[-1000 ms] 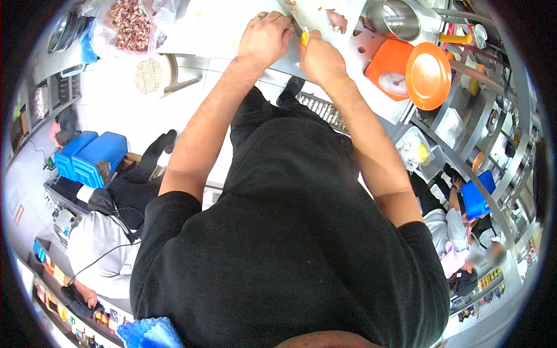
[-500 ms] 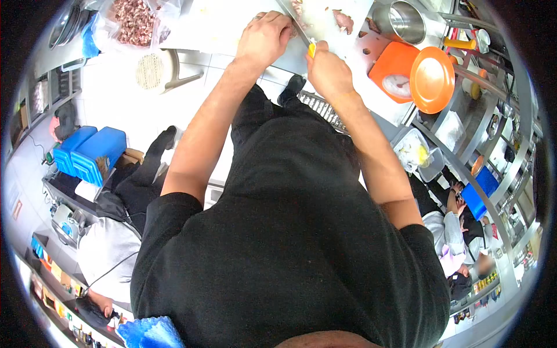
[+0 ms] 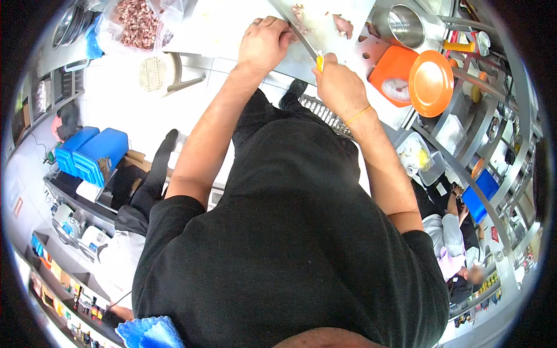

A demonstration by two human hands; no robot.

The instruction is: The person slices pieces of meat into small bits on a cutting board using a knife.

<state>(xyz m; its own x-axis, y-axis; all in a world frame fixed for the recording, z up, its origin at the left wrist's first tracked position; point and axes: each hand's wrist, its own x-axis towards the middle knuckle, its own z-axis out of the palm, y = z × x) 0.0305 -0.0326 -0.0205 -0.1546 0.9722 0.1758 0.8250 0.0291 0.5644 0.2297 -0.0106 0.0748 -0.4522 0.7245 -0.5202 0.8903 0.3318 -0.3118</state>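
Note:
My right hand (image 3: 341, 86) is wrapped round the yellow handle of a knife (image 3: 300, 35). Its long blade slants up and left across the white cutting board (image 3: 360, 10). Just left of the blade, my left hand (image 3: 266, 43) has its fingers curled down on a piece of meat (image 3: 292, 36), mostly hidden under the fingertips. Small meat scraps (image 3: 299, 11) lie on the far side of the blade. Another pink meat piece (image 3: 343, 26) rests further right on the board.
A plastic bag of diced meat (image 3: 136, 26) stands at upper left. To the right are an orange scale (image 3: 390, 75) with an orange plate (image 3: 431, 83) and a steel pot (image 3: 404, 26). A stool (image 3: 155, 74) is on the floor. Other people (image 3: 125, 252) are at both sides.
My right hand has drawn back right and down with the knife, so more of the blade shows. My left hand stays almost in place. The person at left has shifted, partly behind my arm.

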